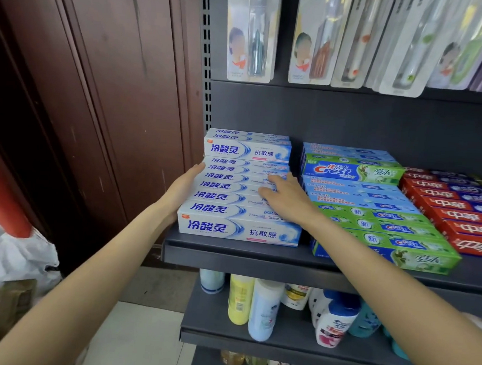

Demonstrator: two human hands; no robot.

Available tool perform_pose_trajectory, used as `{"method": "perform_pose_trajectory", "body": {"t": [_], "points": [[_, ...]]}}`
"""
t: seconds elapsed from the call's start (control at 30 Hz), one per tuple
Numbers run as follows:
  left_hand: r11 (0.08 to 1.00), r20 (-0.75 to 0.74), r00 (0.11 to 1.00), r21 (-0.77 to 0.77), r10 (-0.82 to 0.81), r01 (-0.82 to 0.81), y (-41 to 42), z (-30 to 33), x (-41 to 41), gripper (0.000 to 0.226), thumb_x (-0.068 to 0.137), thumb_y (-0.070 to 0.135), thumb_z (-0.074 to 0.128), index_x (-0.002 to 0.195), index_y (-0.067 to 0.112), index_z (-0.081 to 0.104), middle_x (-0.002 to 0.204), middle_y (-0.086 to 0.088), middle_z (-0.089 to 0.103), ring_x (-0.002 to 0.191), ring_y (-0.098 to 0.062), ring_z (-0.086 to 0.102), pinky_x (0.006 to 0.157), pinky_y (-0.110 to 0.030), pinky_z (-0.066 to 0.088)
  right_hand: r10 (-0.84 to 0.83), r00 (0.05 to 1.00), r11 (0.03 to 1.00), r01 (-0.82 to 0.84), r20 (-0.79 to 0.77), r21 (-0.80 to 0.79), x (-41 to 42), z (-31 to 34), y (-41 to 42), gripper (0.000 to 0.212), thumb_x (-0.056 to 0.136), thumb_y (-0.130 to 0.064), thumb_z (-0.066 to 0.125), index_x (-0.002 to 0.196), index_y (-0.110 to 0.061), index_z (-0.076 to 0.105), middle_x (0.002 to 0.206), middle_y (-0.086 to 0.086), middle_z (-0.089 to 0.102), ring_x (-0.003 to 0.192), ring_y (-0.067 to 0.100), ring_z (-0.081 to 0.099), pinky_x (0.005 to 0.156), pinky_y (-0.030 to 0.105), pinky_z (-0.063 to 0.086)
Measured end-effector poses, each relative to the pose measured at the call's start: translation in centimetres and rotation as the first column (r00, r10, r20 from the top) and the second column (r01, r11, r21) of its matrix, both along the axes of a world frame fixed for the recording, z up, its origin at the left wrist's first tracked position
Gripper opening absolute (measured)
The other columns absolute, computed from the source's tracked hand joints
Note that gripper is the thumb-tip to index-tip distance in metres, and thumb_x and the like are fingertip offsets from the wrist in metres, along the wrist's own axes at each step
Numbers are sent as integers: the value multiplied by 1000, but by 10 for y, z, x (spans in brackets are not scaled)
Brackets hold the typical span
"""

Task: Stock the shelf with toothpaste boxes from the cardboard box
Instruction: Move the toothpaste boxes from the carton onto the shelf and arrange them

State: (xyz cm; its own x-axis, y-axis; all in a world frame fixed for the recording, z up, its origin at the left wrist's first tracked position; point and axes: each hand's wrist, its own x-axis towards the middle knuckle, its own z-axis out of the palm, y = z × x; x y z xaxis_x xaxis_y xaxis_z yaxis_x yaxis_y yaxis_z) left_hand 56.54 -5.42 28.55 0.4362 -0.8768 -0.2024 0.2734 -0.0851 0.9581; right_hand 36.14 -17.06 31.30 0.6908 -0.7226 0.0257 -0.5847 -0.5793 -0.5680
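where the dark shelf (pixel 229 255) meets the wooden wall, white-and-blue toothpaste boxes (pixel 238 207) lie in a row of seven, with three more stacked on its rear. the left hand (pixel 183 188) lies flat against the row's left ends, fingers straight and together. the right hand (pixel 285 198) rests on top of the row, fingers (pixel 274 181) loosely spread, pinching nothing. just beside stand green and blue crest boxes (pixel 374 220), then red boxes (pixel 454 217). four toothbrush packs (pixel 251 35) hang above; bottles (pixel 262 312) crowd the shelf below.
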Motion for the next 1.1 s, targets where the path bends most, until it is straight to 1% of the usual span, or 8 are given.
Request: {"method": "perform_pose_trajectory", "body": {"t": [0.17, 0.27, 0.37, 0.5, 0.7, 0.9, 1.0, 1.1], "points": [[1000, 42, 999, 7, -8, 8, -1, -1, 1, 76, 84, 53, 57, 147, 22, 27, 121, -10, 64, 96, -29, 68, 70, -37, 56, 9, 1000, 1000, -9, -20, -6, -3, 3, 4, 61, 97, -47, 39, 148, -19, 24, 158, 9, 4, 146, 27, 3, 116, 42, 16], [999, 206, 978, 37, 16, -24, 5, 10, -10, 75, 88, 58, 47, 148, 22, 23, 139, -8, 51, 115, -26, 59, 96, -41, 47, 25, 1000, 999, -25, -4, -30, -9, 13, 12, 64, 96, -52, 38, 150, -22, 21, 159, 10, -3, 146, 28, -7, 117, 43, 6], [990, 564, 815, -28, 129, -137, 28, 32, -30, 80, 88, 61, 44, 151, 24, 12, 154, 9, 21, 139, -13, 27, 106, -28, 22, 109, 994, 991, -110, -8, -75, -31, 22, 21, 82, 86, -62, 48, 151, -28, 13, 159, 6, -10, 146, 25, -7, 118, 46, 8], [969, 754, 609, 192, -245, 152, 70, 40, -45, 117, 45, 77, 69, 143, 46, 14, 141, 38, 21, 137, 0, 15, 113, -29, 15, 229, 951, 957, -259, -208, -133, -61, 20, 33, 107, 68, -68, 64, 151, -35, 4, 157, 0, -20, 147, 22, -6, 117, 47, 16], [956, 858, 429, 287, -281, 54, 72, 25, -52, 102, 78, 37, 71, 150, 16, 2, 158, 0, 2, 143, -9, -12, 110, -21, 6, 231, 948, 949, -269, -219, -165, -50, 6, 39, 81, 87, -53, 57, 151, -32, 11, 158, 11, -10, 146, 29, -10, 116, 42, 9], [950, 848, 435, 302, -304, 75, 75, 26, -54, 85, 87, 23, 63, 149, 12, 5, 156, 2, 1, 142, -7, -15, 103, -13, 6, 237, 933, 954, -277, -271, -119, -45, 3, 45, 76, 94, -51, 44, 152, -29, -1, 157, 13, -18, 140, 34, -26, 116, 48, 5], [955, 841, 454, 279, -295, 102, 76, 30, -56, 83, 84, 24, 67, 145, 28, 11, 138, 29, 15, 129, 21, 9, 105, -12, 14, 257, 923, 952, -293, -285, -89, -47, 8, 42, 78, 92, -54, 45, 151, -31, -1, 157, 11, -18, 141, 33, -25, 116, 48, 3], [979, 759, 619, 181, -202, 98, 75, 45, -50, 108, 65, 60, 69, 147, 37, 3, 133, 37, 19, 112, 26, 31, 104, -13, 31, 273, 943, 950, -295, -190, -105, -44, 18, 29, 84, 86, -63, 44, 151, -32, 1, 159, 6, -11, 145, 26, -16, 118, 45, 1]]}}
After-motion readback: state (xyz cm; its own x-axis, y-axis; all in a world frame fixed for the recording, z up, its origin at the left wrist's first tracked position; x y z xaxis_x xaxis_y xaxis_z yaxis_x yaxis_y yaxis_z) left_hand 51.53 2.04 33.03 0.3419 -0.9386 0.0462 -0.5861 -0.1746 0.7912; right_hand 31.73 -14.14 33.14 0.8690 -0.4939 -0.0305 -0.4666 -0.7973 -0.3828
